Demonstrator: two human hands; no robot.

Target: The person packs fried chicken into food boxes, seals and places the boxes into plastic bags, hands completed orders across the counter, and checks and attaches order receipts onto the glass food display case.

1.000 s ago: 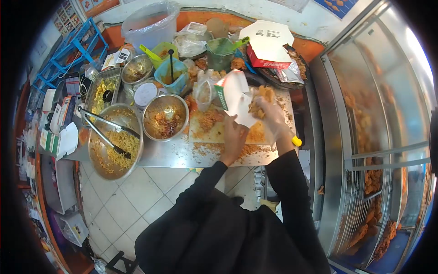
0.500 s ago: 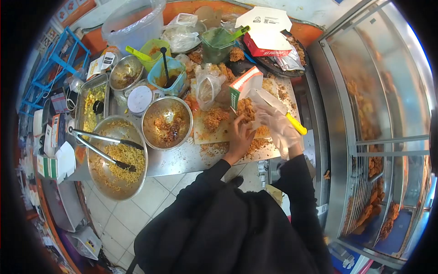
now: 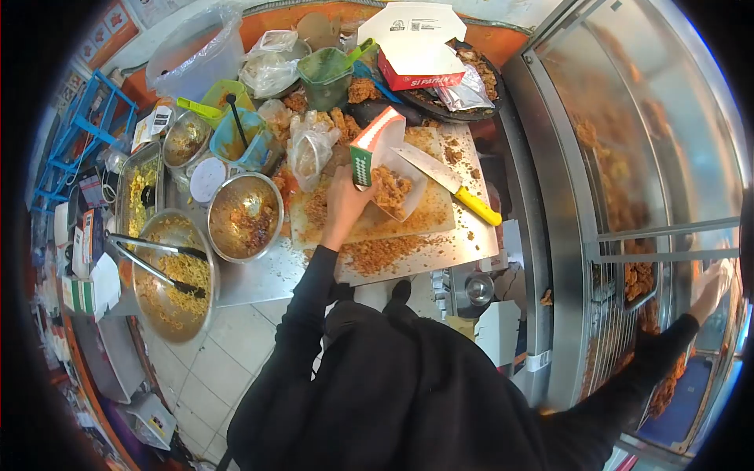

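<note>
My left hand (image 3: 345, 206) grips the near left side of an open paper food box (image 3: 366, 153) with green, white and red sides. Inside the box sits crumbed fried chicken (image 3: 390, 190). A knife with a yellow handle (image 3: 477, 206) lies with its blade against the box's right side, over the crumb-strewn cutting board (image 3: 430, 217). Far to the right, my right hand (image 3: 713, 284) is at the glass-and-metal display cabinet (image 3: 567, 259), near its horizontal rail; its fingers are too unclear to read. Fried chicken (image 3: 639, 281) rests on the cabinet's racks.
Left of the board stand a steel bowl with sauce (image 3: 245, 217) and a large bowl of noodles (image 3: 169, 286) with tongs (image 3: 161, 271) across it. Behind are a blue tub (image 3: 250, 153), a green container (image 3: 326, 82) and a red-and-white box (image 3: 420, 74).
My right hand has left the food box and swung far right to the cabinet. My left hand has moved from the chicken onto the box's side. The view has shifted right.
</note>
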